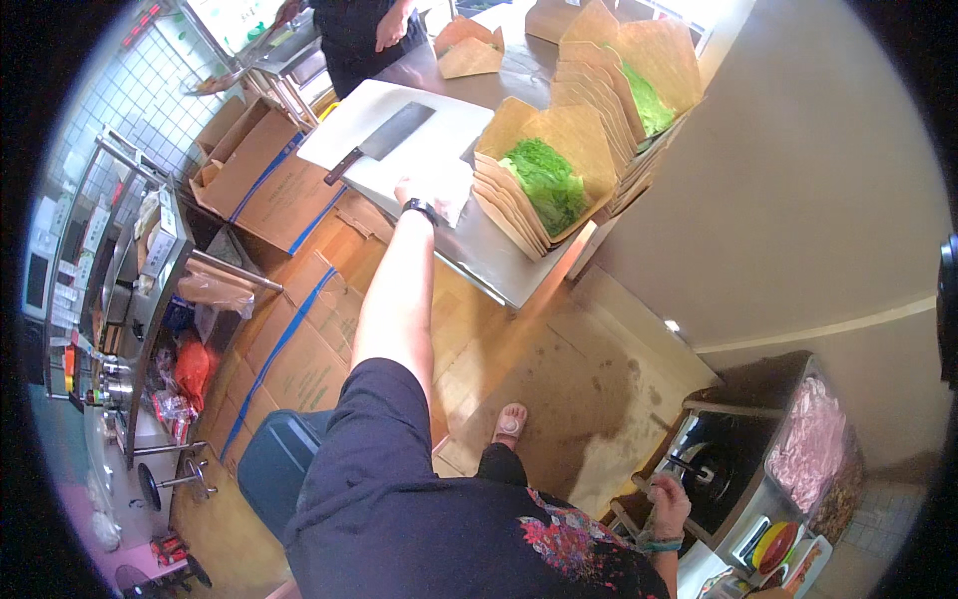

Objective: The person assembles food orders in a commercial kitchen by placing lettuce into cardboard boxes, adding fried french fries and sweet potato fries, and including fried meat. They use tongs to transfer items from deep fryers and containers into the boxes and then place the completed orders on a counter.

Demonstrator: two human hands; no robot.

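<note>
White thin piece (456, 190) lies at the near right corner of the cutting board (454, 125), just right of the left hand (408, 190), the nearer one; long axis unclear. The right hand (670, 505) is well apart. How far both hands' fingers open, or what they hold, I cannot tell.

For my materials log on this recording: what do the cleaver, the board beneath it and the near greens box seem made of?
Cleaver: blade likely steel, flat grey with a dull sheen; brown handle perhaps wood, plastic possible.
Board: probably plastic, smooth and evenly white, no visible grain.
Near greens box: likely paperboard, matte brown, with thin open flaps.
</note>
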